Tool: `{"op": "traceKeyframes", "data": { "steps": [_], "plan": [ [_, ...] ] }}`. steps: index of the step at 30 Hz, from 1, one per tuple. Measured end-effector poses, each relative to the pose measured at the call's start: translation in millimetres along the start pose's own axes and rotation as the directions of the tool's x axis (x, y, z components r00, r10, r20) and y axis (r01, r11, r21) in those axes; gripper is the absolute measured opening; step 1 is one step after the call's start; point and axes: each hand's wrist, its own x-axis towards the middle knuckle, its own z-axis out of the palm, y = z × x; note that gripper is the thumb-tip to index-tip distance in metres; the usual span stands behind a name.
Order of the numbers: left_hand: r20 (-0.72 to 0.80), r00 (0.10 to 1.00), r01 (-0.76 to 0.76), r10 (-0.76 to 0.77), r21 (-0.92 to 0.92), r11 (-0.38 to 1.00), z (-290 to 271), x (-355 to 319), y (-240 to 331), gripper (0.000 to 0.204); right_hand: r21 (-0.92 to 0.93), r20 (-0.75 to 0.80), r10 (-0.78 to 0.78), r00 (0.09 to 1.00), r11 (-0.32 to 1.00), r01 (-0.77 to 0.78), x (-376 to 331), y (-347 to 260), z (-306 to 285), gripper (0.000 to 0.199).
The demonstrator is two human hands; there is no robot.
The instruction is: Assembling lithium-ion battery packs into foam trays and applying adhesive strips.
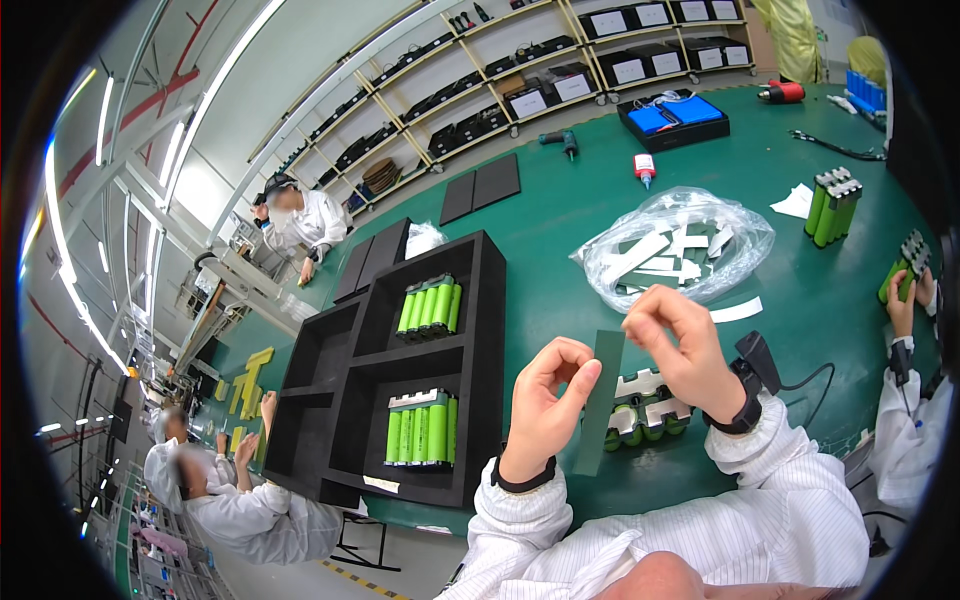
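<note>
My left hand (548, 405) pinches a long dark green strip (598, 430) between thumb and fingers, and the strip stands nearly upright. Close to its top right corner is my right hand (685, 350), thumb and fingertips pressed together; whatever they grip is too small to make out. Below and between my hands, a green cell battery pack (648, 428) with pale metal plates lies on the table, partly covered by the strip and my right hand. Beyond my hands, a clear plastic bag (740, 235) holds white and green strips. A loose white strip (738, 310) lies by it.
To the left, a black foam tray (487, 330) holds battery packs (420, 428) in two compartments. Another pack (833, 208) stands at right, near a co-worker's hands (905, 305) holding one. A red and white bottle (644, 168) and black box (700, 130) are farther back on the green table (550, 225).
</note>
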Motion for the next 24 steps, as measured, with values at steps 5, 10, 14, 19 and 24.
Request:
{"op": "traceKeyframes", "data": {
  "steps": [5,10,14,19,24],
  "plan": [
    [-0.01,1.0,-0.006,0.006,-0.043,0.999,-0.8,-1.6,4.5,0.01,0.081,-0.128,0.08,0.989,0.994,-0.07,2.7,0.2,-13.4,0.013],
    [0.005,1.0,0.025,-0.025,-0.056,0.998,-1.2,-2.3,2.3,0.01,0.285,0.054,0.126,0.99,0.949,-0.137,0.8,-3.5,-5.6,0.01],
    [0.006,1.0,0.012,-0.011,-0.042,0.999,-1.7,-2.1,2.7,0.01,0.39,0.185,0.185,0.965,0.888,-0.245,0.6,-2.1,-5.4,0.01],
    [0.017,1.0,0.02,-0.02,-0.032,0.999,-1.0,-2.1,3.1,0.011,0.387,0.213,0.207,0.955,0.879,-0.277,-0.3,-2.2,-5.0,0.01],
    [0.024,1.0,0.013,-0.012,-0.042,0.999,0.1,-1.7,2.8,0.011,0.444,0.238,0.184,0.954,0.853,-0.275,1.0,-2.5,-3.3,0.011]
  ]
}}
